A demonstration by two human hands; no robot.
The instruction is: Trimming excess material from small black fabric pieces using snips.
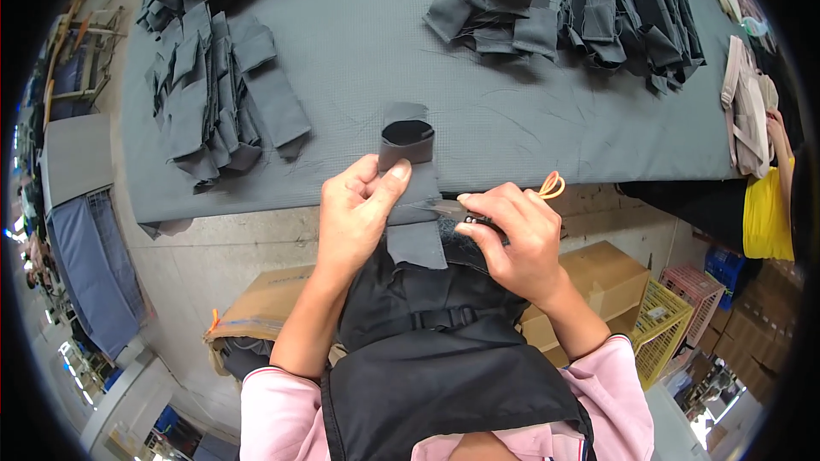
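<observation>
A grey fabric strip (416,243) hangs at the table's front edge, its far end folded into an open loop. My left hand (354,209) pinches it just below the loop, thumb on top. From the right, my right hand (517,230) is closed round small thread snips (446,207) with an orange cord loop (553,185) at their back. Their blades touch or lie just over the strip's right edge; which of the two I cannot tell. The strip's near end hangs down over my black apron (444,376).
Grey cloth covers the table (350,60). Strip piles lie at the left (213,94) and far right (598,8). Cardboard boxes (606,277) and a yellow crate (662,320) stand below the table. At the right, another person in a yellow top (769,213) is beside a pale backpack (747,111).
</observation>
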